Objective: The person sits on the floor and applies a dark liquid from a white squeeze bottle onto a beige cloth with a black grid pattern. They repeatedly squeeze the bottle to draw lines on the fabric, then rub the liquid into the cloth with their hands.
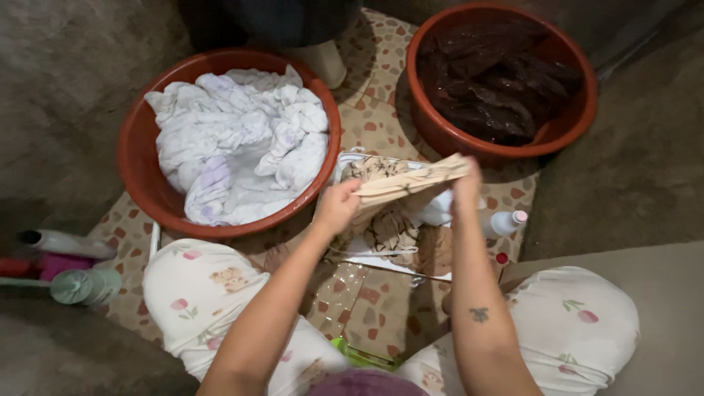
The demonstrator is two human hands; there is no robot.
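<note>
My left hand (336, 207) and right hand (465, 183) each pinch an end of a tan patterned cloth (411, 180), stretched taut between them above the tiled floor (367, 301). More of the cloth hangs down onto a white tray (381, 260) below. Beyond sit 2 red basins: the left basin (139, 147) full of white laundry (238, 139), the right basin (572, 110) holding dark laundry (495, 77) (wet, it looks). A small white bottle (504, 222) lies just beside my right wrist.
</note>
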